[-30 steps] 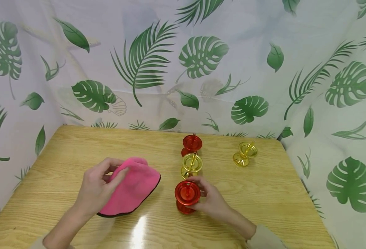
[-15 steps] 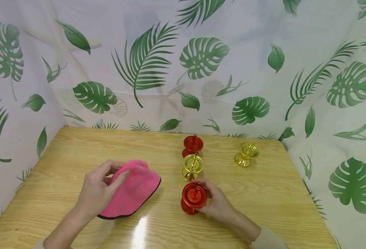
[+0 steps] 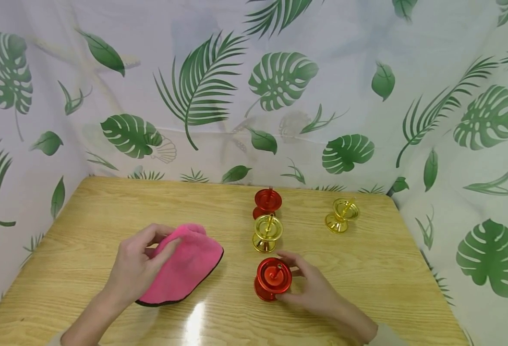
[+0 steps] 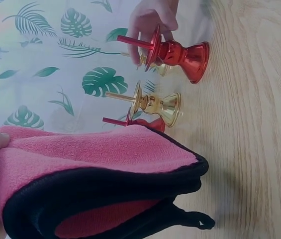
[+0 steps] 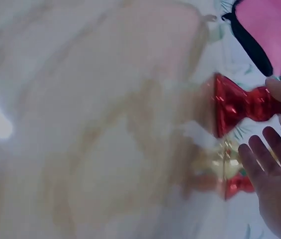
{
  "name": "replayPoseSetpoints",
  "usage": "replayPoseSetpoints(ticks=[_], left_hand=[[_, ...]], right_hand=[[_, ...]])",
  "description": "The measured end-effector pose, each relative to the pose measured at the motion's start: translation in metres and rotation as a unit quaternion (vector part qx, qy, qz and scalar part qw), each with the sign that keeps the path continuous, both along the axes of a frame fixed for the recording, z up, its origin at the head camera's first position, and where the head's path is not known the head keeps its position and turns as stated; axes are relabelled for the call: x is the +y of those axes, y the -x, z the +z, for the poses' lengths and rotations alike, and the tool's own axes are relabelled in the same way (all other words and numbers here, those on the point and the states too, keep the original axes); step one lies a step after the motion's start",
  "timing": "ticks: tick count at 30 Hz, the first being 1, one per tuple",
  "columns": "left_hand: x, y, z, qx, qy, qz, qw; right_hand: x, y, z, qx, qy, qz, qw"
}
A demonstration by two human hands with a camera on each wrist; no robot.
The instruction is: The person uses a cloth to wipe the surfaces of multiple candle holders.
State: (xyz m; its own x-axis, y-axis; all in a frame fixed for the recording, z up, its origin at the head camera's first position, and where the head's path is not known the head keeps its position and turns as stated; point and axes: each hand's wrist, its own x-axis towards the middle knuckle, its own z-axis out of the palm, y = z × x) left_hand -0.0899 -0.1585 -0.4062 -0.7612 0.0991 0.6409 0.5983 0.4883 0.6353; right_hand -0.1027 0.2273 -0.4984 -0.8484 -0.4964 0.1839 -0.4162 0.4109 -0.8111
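A folded pink cloth (image 3: 185, 266) with black edging hangs from my left hand (image 3: 135, 262), pinched between thumb and fingers above the table's left half. At the front middle, a shiny red candle holder (image 3: 274, 276) with a dish and thin central spike has my right hand (image 3: 312, 286) at its right side. In the right wrist view my thumb lies at the dish of the red candle holder (image 5: 249, 103), while several other fingers extend loosely below. The index finger's contact is hidden there. Its base is at or very near the tabletop.
Behind it stand a gold candle holder (image 3: 267, 233) and another red candle holder (image 3: 267, 202), roughly in a row. A second gold candle holder (image 3: 342, 215) stands apart at the back right. Leaf-patterned fabric (image 3: 219, 96) borders the wooden table (image 3: 128, 202) at back and sides.
My right hand and the front red candle holder have shifted a little right and toward me. The left hand and pink cloth stay nearly still.
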Motion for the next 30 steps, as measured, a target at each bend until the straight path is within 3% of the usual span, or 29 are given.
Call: replayPoseSetpoints(ticks=[7,11,14,24,30], left_hand=[[0.001,0.000,-0.002,0.000,0.003,0.002,1.0000],[0.002,0.000,-0.003,0.002,0.009,0.005,1.0000],[0.003,0.000,-0.004,0.004,0.008,0.003,1.0000],[0.005,0.001,-0.005,0.009,0.008,0.001,0.9999],[0.007,0.002,-0.005,0.009,0.009,0.000,0.9999]], right_hand=[[0.023,0.000,0.016,0.032,0.014,0.000,0.999],[0.030,0.009,0.022,0.079,0.045,-0.020,0.996],[0.030,0.020,0.023,0.087,0.067,-0.040,0.993],[0.007,0.065,0.012,0.001,0.078,-0.074,0.994],[-0.002,0.082,0.002,-0.046,0.083,-0.085,0.992]])
